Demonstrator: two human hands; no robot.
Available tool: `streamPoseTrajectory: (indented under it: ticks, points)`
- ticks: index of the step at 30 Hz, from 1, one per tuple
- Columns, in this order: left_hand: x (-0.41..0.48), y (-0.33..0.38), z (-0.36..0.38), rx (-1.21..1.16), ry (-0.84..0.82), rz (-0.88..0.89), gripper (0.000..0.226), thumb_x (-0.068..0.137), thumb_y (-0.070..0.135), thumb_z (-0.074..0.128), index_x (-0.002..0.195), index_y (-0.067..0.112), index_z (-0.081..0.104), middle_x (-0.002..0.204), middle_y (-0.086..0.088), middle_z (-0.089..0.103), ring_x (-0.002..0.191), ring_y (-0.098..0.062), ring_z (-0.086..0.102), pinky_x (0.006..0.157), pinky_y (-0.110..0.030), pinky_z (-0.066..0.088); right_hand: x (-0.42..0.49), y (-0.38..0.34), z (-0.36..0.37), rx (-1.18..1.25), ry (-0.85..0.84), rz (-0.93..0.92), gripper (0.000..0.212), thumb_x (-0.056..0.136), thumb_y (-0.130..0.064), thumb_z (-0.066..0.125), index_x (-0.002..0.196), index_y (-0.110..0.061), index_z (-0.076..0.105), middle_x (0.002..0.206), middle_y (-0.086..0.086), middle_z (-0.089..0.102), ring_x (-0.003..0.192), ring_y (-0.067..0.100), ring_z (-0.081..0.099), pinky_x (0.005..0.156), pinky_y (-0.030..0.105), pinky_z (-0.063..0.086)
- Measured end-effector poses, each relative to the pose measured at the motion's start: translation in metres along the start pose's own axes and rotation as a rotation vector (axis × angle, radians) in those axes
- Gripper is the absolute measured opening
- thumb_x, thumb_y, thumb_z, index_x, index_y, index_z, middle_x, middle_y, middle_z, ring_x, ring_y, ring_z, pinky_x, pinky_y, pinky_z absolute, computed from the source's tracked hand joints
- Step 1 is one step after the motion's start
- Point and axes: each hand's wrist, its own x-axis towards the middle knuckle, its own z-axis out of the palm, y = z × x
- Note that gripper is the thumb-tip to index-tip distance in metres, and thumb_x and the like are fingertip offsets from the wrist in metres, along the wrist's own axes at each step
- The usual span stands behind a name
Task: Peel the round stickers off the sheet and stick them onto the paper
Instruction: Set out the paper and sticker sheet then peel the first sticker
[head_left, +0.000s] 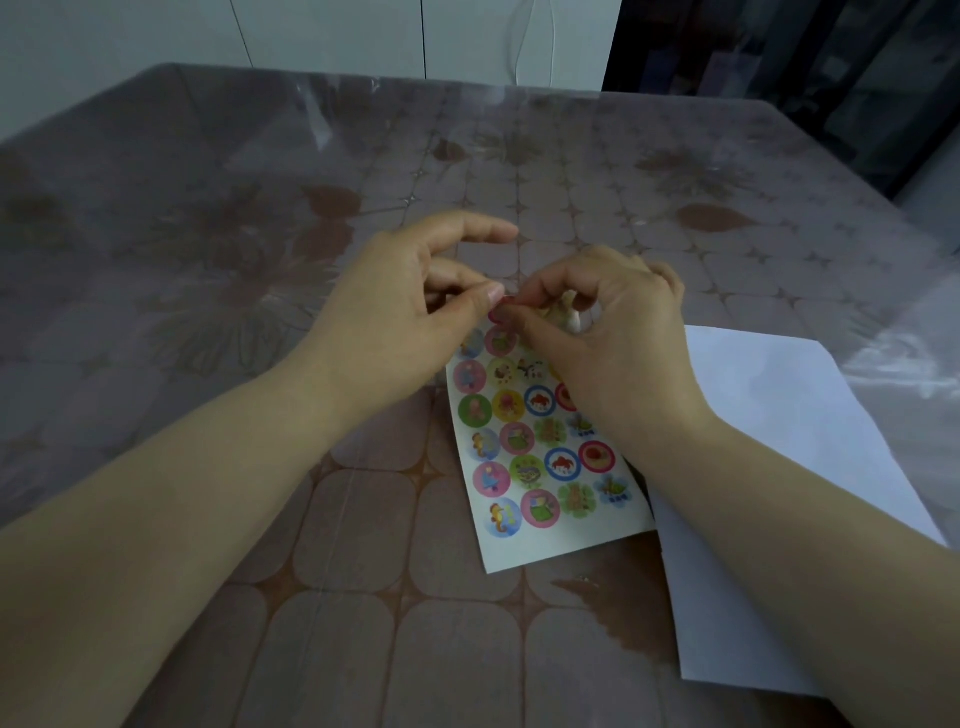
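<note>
Stickers (517, 437) look thin and floppy, so left hand (410, 317) and right hand (613, 343) both pinch one's edge at 12 o'clock on the sheet (540, 545).

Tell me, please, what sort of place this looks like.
Probably a home dining room: a table with a flowered, plastic-covered top, and white cupboard doors behind it.

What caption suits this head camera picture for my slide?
Left hand and right hand pinch a pink sticker at the top edge of the sticker sheet; white paper lies to its right.
</note>
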Motion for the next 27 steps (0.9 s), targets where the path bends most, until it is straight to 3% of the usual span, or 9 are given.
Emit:
streamPoseTrajectory:
  ticks: [4,8,13,17,20,22,24,27]
  points:
    - [0.001,-0.001,-0.001,-0.031,0.018,-0.061,0.03,0.087,0.008,0.062,0.112,0.024,0.059,0.079,0.021,0.07,0.073,0.002,0.067,0.073,-0.016,0.049,0.0,0.002,0.001,-0.06,0.028,-0.082,0.009,0.075,-0.03,0.068,0.074,-0.031,0.06,0.079,-0.017,0.053,0.077,0.009,0.051,0.093,0.018,0.018]
    - [0.003,-0.005,-0.002,-0.058,0.035,-0.127,0.029,0.088,0.008,0.061,0.113,0.02,0.059,0.077,0.015,0.071,0.072,-0.007,0.066,0.072,-0.022,0.05,-0.001,0.003,-0.001,-0.026,-0.014,-0.134,0.007,0.075,-0.027,0.07,0.074,-0.023,0.064,0.076,-0.013,0.056,0.073,0.008,0.049,0.082,0.028,0.034]
    - [0.005,-0.009,-0.003,-0.068,0.023,-0.177,0.022,0.089,0.011,0.06,0.109,0.019,0.061,0.08,-0.007,0.074,0.08,-0.023,0.069,0.082,-0.036,0.051,0.001,-0.002,-0.009,0.225,-0.131,0.134,0.015,0.076,-0.023,0.075,0.076,-0.025,0.06,0.071,-0.013,0.063,0.067,0.001,0.057,0.06,0.012,0.045]
    - [0.005,-0.012,-0.001,-0.013,-0.025,-0.169,0.014,0.088,0.012,0.061,0.1,0.016,0.065,0.075,0.004,0.073,0.071,-0.006,0.065,0.071,-0.017,0.047,0.006,0.002,-0.012,0.322,-0.149,0.254,0.017,0.075,-0.02,0.076,0.085,-0.028,0.063,0.071,-0.011,0.067,0.065,-0.003,0.061,0.06,0.008,0.045]
    - [0.006,-0.014,0.002,0.024,-0.048,-0.154,0.013,0.088,0.007,0.06,0.098,0.011,0.068,0.085,0.009,0.071,0.075,0.003,0.065,0.068,-0.006,0.045,0.013,0.0,-0.015,0.38,-0.161,0.289,0.012,0.076,-0.011,0.073,0.074,-0.023,0.07,0.071,-0.008,0.069,0.062,0.001,0.061,0.062,0.017,0.05]
    - [0.007,-0.015,0.003,0.063,-0.071,-0.128,0.014,0.087,0.005,0.06,0.094,0.014,0.068,0.088,0.011,0.069,0.074,0.012,0.062,0.07,-0.002,0.044,0.026,0.0,-0.036,0.467,-0.109,0.359,0.012,0.077,-0.009,0.073,0.071,-0.019,0.068,0.062,-0.006,0.066,0.053,0.0,0.055,0.054,0.013,0.046]
    - [0.008,-0.018,0.004,0.154,-0.077,-0.079,0.021,0.087,0.006,0.06,0.089,0.027,0.064,0.084,0.019,0.064,0.072,0.019,0.058,0.07,0.0,0.043,0.041,0.003,-0.071,0.385,-0.15,0.395,0.006,0.076,-0.017,0.073,0.072,-0.019,0.069,0.06,-0.009,0.065,0.052,-0.001,0.05,0.054,0.011,0.043]
    - [0.008,-0.019,0.005,0.29,-0.082,-0.033,0.023,0.088,0.01,0.059,0.091,0.033,0.062,0.086,0.017,0.064,0.078,0.008,0.059,0.068,-0.005,0.042,0.048,0.018,-0.114,0.139,-0.357,0.471,0.007,0.072,-0.028,0.075,0.074,-0.021,0.073,0.063,-0.013,0.069,0.056,-0.003,0.054,0.062,0.015,0.051]
